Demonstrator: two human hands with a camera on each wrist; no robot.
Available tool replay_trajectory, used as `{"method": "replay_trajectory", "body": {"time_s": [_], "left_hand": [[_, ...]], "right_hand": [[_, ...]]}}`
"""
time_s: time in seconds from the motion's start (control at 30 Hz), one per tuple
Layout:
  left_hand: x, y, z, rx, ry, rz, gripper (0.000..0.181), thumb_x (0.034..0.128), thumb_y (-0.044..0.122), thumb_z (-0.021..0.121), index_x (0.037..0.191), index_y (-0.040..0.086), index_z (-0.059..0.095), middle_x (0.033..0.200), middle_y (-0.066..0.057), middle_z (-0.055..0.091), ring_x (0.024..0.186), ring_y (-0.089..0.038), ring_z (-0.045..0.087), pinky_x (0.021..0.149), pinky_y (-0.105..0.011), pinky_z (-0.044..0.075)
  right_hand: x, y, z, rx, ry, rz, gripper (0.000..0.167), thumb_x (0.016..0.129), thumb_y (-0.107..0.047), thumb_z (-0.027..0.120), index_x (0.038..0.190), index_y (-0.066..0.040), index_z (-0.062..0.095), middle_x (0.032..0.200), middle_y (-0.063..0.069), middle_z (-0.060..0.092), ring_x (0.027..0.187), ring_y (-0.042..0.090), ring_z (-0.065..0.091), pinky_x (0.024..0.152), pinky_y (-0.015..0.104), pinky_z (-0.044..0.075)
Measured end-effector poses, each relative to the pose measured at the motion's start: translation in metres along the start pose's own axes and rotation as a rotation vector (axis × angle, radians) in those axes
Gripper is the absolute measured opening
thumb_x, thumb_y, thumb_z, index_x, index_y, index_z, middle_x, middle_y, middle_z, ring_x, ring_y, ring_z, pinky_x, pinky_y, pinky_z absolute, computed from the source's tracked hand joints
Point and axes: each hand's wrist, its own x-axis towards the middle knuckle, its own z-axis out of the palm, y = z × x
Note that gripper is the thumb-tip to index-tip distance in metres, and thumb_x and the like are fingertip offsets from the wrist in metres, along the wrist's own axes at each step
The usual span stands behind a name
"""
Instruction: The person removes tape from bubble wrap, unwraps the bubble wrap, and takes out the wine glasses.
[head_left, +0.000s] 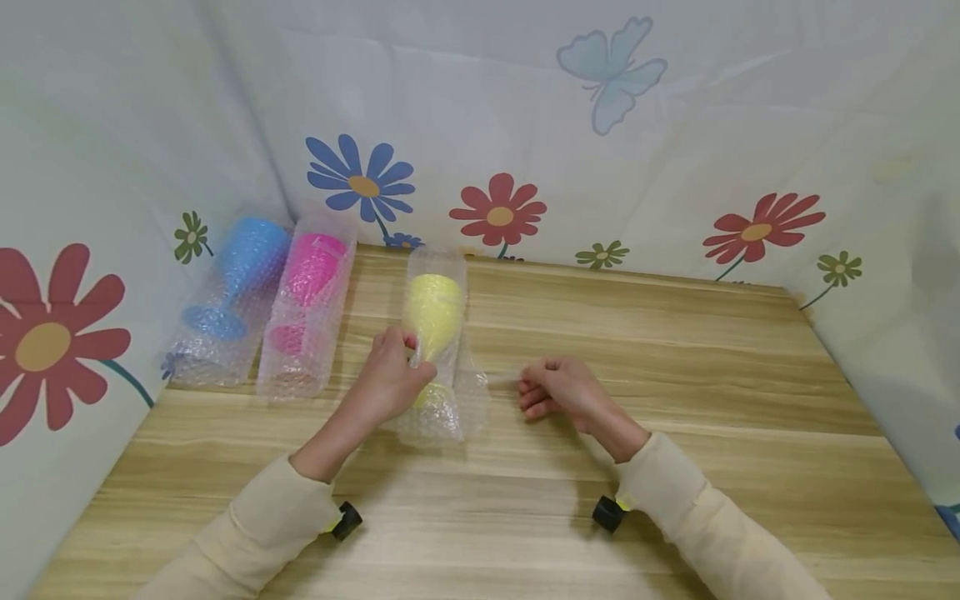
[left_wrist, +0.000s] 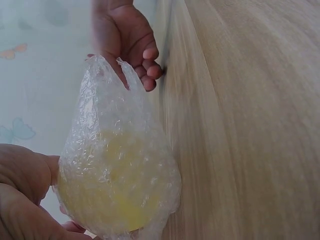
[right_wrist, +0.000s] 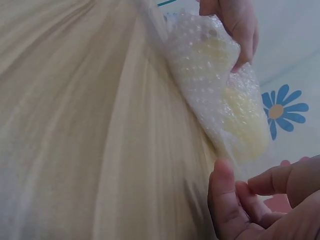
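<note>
A yellow goblet (head_left: 435, 310) lies wrapped in bubble wrap (head_left: 471, 392) on the table, its bowl toward the back wall. My left hand (head_left: 392, 375) pinches the wrapped goblet near its stem from the left side. In the left wrist view the wrap is seen end-on, with the yellow foot (left_wrist: 132, 207) showing through. My right hand (head_left: 562, 389) hovers a little to the right of the goblet, its fingers loosely curled with nothing between them. In the right wrist view its fingertips (right_wrist: 223, 172) appear near the wrapped goblet, without visible contact.
To the left, a bubble-wrapped pink goblet (head_left: 311, 271) lies beside a bubble-wrapped blue goblet (head_left: 251, 254). They are close to the left wall. A white cloth (head_left: 480, 92) printed with flowers and a butterfly lines the sides of the wooden table (head_left: 675, 367).
</note>
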Motion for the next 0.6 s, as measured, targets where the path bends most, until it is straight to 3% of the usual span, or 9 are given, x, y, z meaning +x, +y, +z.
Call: {"method": "replay_trajectory", "body": {"time_s": [0.13, 0.23, 0.43, 0.6], "left_hand": [[-0.001, 0.001, 0.000, -0.001, -0.001, 0.000, 0.039, 0.0905, 0.015, 0.059, 0.121, -0.004, 0.044, 0.123, -0.024, 0.042, 0.094, -0.033, 0.050, 0.074, -0.040, 0.046], [-0.001, 0.001, 0.000, 0.002, -0.002, -0.004, 0.039, 0.0909, 0.016, 0.059, 0.121, -0.004, 0.044, 0.122, -0.023, 0.042, 0.094, -0.032, 0.050, 0.073, -0.039, 0.046], [-0.001, 0.001, 0.000, 0.004, 0.003, -0.004, 0.039, 0.0913, 0.016, 0.059, 0.121, -0.003, 0.044, 0.122, -0.023, 0.042, 0.094, -0.033, 0.049, 0.072, -0.039, 0.045], [0.000, 0.000, 0.001, 0.007, 0.008, -0.003, 0.040, 0.0904, 0.017, 0.059, 0.121, -0.003, 0.044, 0.125, -0.024, 0.042, 0.096, -0.034, 0.050, 0.075, -0.041, 0.046]], "right_hand": [[-0.001, -0.007, -0.004, -0.028, 0.006, -0.008, 0.027, 0.104, -0.009, 0.054, 0.109, 0.016, 0.062, 0.086, 0.013, 0.067, 0.069, 0.017, 0.066, 0.062, 0.029, 0.060], [-0.001, -0.016, -0.003, -0.085, 0.046, -0.060, 0.031, 0.107, -0.014, 0.054, 0.110, 0.015, 0.063, 0.087, 0.014, 0.067, 0.071, 0.019, 0.066, 0.065, 0.031, 0.060], [0.007, -0.034, 0.011, -0.338, 0.165, -0.207, 0.030, 0.105, -0.024, 0.060, 0.109, 0.004, 0.068, 0.095, 0.015, 0.066, 0.084, 0.028, 0.063, 0.075, 0.037, 0.057], [0.021, -0.044, 0.031, -0.532, 0.167, -0.308, 0.025, 0.100, -0.021, 0.068, 0.113, 0.001, 0.070, 0.101, 0.012, 0.070, 0.090, 0.025, 0.062, 0.076, 0.033, 0.052]]}}
